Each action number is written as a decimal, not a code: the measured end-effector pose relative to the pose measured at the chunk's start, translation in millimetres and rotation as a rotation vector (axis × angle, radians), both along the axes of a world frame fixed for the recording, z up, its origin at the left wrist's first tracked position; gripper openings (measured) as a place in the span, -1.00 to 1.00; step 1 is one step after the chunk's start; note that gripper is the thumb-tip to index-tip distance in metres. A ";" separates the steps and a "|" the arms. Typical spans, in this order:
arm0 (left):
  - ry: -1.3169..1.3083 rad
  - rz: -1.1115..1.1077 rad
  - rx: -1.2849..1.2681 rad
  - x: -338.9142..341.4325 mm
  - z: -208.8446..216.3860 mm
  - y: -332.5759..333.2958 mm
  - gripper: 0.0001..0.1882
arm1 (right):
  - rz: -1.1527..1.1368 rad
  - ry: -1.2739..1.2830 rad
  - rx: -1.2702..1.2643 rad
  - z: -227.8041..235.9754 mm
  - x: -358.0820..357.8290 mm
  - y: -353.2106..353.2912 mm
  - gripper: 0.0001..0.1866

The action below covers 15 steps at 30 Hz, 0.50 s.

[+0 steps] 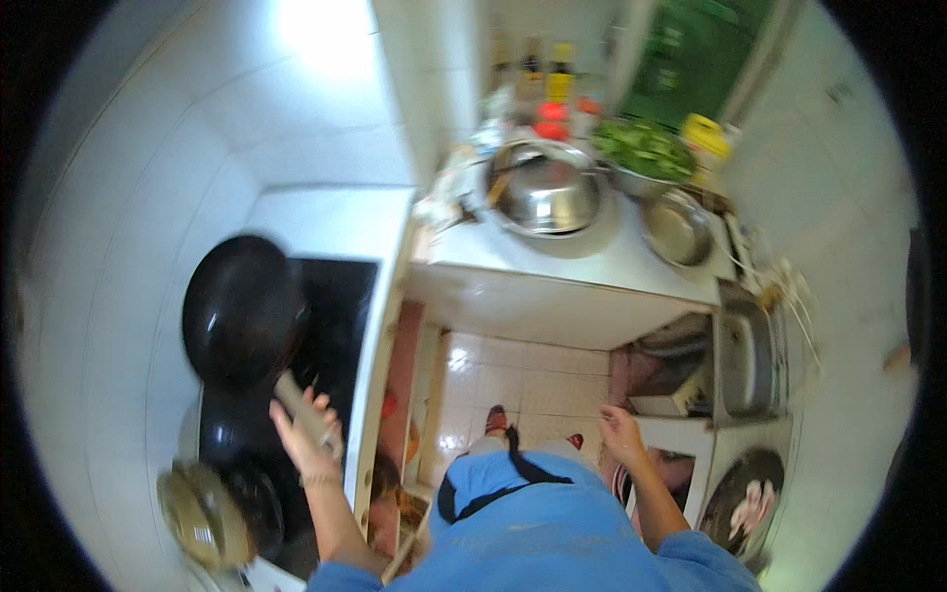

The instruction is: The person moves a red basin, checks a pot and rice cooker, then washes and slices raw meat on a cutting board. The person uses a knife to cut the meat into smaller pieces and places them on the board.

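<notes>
On the left stands a black wok (pixel 242 311) over the dark glass cooktop (pixel 340 316). My left hand (pixel 314 449) is round the wok's pale handle (pixel 302 407), which lies across the palm between thumb and fingers. The wok looks dark inside, and I cannot make out anything in it. My right hand (pixel 619 432) hangs at my right side, away from the worktop, with loosely bent fingers and nothing visible in it.
Ahead, the white counter (pixel 602 252) bears a steel basin (pixel 552 197), a bowl of leafy greens (pixel 643 148) and a metal bowl (pixel 678 227). To the right are a sink (pixel 747 355) and a dark round board (pixel 745 503) with pale pieces. A glass-lidded pot (pixel 204 513) stands near left.
</notes>
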<state>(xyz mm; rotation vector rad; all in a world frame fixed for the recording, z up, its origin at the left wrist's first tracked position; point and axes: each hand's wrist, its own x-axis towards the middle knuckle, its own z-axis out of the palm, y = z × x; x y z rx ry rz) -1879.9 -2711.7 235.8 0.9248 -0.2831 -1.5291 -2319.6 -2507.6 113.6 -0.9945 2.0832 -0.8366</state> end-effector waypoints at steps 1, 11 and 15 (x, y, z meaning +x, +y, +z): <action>0.263 0.024 -0.018 -3.1 -13.7 -0.5 -0.44 | -0.046 0.000 0.037 3.0 3.2 7.4 -0.66; -0.653 -0.753 0.011 -209.8 -55.4 15.7 -0.89 | -0.205 0.142 -0.011 1.1 -18.6 83.9 -0.62; -0.752 -0.791 -0.325 -309.0 -20.9 -13.5 -0.82 | -0.295 0.086 0.039 6.3 -52.3 127.5 -0.60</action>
